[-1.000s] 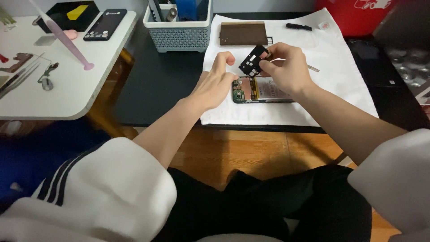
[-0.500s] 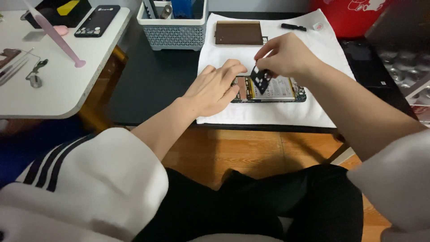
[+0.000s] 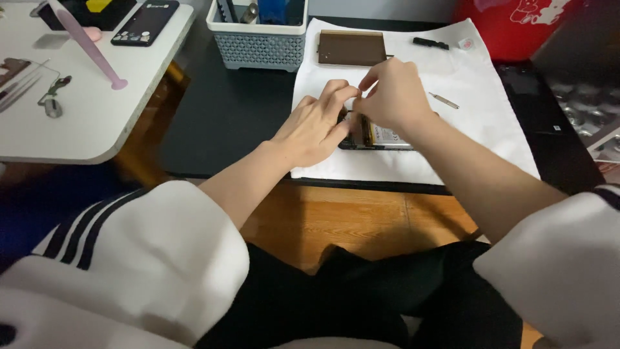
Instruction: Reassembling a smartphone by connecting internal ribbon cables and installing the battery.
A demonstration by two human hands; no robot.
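Beneath both hands, an opened phone (image 3: 381, 137) lies on white paper (image 3: 478, 129); left hand (image 3: 314, 129) and right hand (image 3: 394, 97) meet, fingertips pressing it.

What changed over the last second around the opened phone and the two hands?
The right hand carried a small black part down from above the opened phone onto its left end; the part is now hidden. The left hand closed in beside it. The brown panel, basket and white sheet stayed put.

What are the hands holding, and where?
Both hands, left and right, press on the opened phone at its left end; any small part pinched is hidden.
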